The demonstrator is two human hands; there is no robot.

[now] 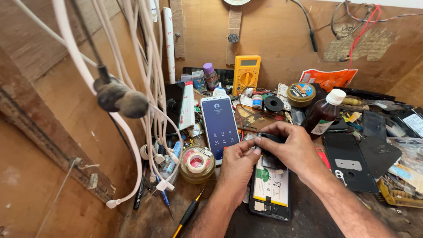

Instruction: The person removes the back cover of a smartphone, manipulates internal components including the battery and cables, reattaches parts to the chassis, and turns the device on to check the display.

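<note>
- Wooden walls close in our bench (145, 220), which is crowded with repair clutter; only the head view is given, so everything below comes from it.
- Our left hand (238, 165) and right hand (295, 150) meet over an opened phone (271, 191) lying back-up near the bench's front edge, its white-labelled battery (272, 185) exposed.
- Both hands are closed in a narrow pinch on a small black part (269, 139) at the phone's upper end; left thumb and fingertip grip its left edge, while the right fingers curl over its top.
- We judge this to be fine work on that piece: keep the pinch light, hold the part level, and steady the wrists on the bench so nothing bends.
- We cannot tell whether the part is attached or loose, as the fingers hide its underside.
- A second phone (220, 123) with a lit blue screen leans just behind the left hand.
- Nearby sit a tape roll (197, 163), a brown bottle (324, 114) with a white cap, a yellow multimeter (246, 75) and a black back cover (348, 163).
- White cables (150, 88) hang at the left.
</note>
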